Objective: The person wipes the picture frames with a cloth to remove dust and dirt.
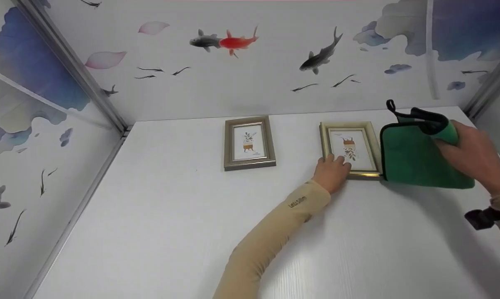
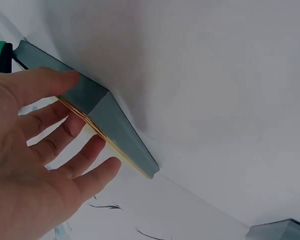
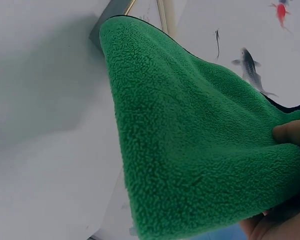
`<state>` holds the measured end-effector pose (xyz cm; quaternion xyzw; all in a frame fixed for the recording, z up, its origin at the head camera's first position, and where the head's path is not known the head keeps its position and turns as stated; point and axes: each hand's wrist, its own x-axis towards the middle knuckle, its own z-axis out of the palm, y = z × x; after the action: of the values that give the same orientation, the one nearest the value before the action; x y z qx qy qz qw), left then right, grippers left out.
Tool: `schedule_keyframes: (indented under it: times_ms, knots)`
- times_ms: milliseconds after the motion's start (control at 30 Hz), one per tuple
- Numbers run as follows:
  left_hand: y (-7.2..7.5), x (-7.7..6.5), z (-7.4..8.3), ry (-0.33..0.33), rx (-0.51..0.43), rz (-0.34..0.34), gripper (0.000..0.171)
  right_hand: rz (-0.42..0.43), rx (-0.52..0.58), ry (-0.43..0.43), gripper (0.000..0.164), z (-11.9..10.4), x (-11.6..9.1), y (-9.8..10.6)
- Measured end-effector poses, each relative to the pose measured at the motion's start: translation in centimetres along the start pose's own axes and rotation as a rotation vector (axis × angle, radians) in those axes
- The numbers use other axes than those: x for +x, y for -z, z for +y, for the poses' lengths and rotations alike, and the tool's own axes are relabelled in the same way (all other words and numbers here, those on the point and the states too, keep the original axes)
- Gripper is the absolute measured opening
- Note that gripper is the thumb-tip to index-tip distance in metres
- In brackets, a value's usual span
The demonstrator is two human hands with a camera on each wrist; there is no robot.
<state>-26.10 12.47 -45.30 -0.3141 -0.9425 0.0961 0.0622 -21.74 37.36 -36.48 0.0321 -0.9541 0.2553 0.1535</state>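
Note:
My left hand (image 1: pixel 332 172) is at the lower left corner of a gold picture frame (image 1: pixel 359 145) lying on the white table. In the left wrist view the thumb lies along the frame's grey side (image 2: pixel 90 92), with the other fingers over its gold front edge. The plant print inside appears upside down from here. My right hand (image 1: pixel 476 153) grips a fuzzy green cloth (image 1: pixel 420 155) with black trim and a small hanging loop. The cloth hangs at the frame's right side, overlapping its edge in the head view.
A second, darker picture frame (image 1: pixel 250 143) lies to the left, its potted-plant print upright. Panels painted with fish (image 1: pixel 322 56) and lotus leaves stand behind and at the left of the white table (image 1: pixel 171 207). Metal posts (image 1: pixel 84 74) join the panels at the corners.

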Motion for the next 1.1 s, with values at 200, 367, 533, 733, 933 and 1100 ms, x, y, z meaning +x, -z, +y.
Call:
schedule_keyframes:
  times_ms: [200, 367, 533, 733, 933, 1100]
  knots:
    - [0.3, -1.9, -1.4, -0.094, 0.058, -0.035, 0.03, 0.019, -0.029, 0.048, 0.019, -0.4, 0.5, -0.1]
    - [0.5, -3.8, -2.0, -0.155, 0.065, -0.059, 0.031, -0.012, -0.017, 0.014, 0.025, -0.7, 0.8, -0.7]
    - [0.5, -6.3, -2.7, -0.233, 0.073, -0.06, 0.031, -0.014, -0.012, 0.03, 0.025, -1.2, 1.3, -1.2]
    - [0.2, -9.8, -3.6, -0.313, 0.127, -0.027, 0.026, -0.024, -0.003, 0.069, 0.023, -2.1, 2.4, -1.7]
    - [0.2, -12.7, -3.6, -0.342, 0.154, 0.009, 0.022, -0.091, -0.002, 0.092, 0.024, -3.4, 3.6, -2.7]
    - [0.2, -14.5, -3.1, -0.36, 0.16, 0.058, 0.018, -0.101, -0.072, 0.153, 0.019, -5.2, 4.4, -4.4]
